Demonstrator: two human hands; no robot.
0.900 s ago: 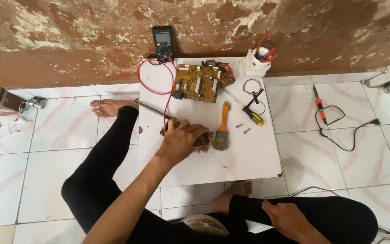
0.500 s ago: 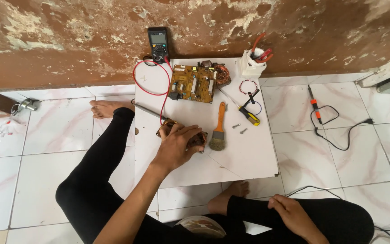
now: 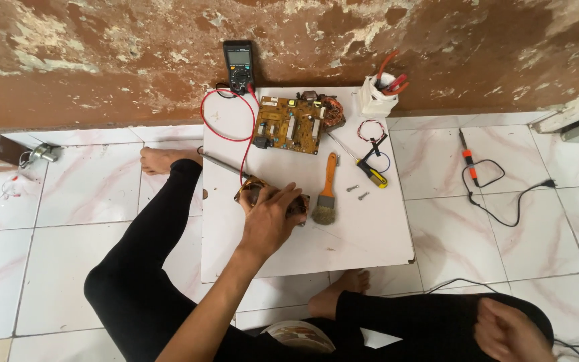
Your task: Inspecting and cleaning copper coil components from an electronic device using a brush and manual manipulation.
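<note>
My left hand (image 3: 267, 218) rests on a small brown circuit board (image 3: 254, 189) lying on the white board (image 3: 370, 234), fingers wrapped over it. My right hand (image 3: 506, 333) lies low at the right on my black trouser leg, fingers loosely curled, holding nothing. Just right of the left hand lies a paintbrush (image 3: 328, 191) with an orange handle. Farther back sits a larger yellow-brown circuit board (image 3: 289, 125).
A black multimeter (image 3: 238, 64) with a red lead (image 3: 217, 129) leans on the brown wall. A screwdriver (image 3: 372, 175), two screws (image 3: 357, 192) and a white cup of tools (image 3: 376, 97) are on the board. A soldering iron (image 3: 469, 161) with cable lies on the tiles to the right.
My left hand stays on the small board. My right hand has slid rightward along my leg. The view has shifted slightly.
</note>
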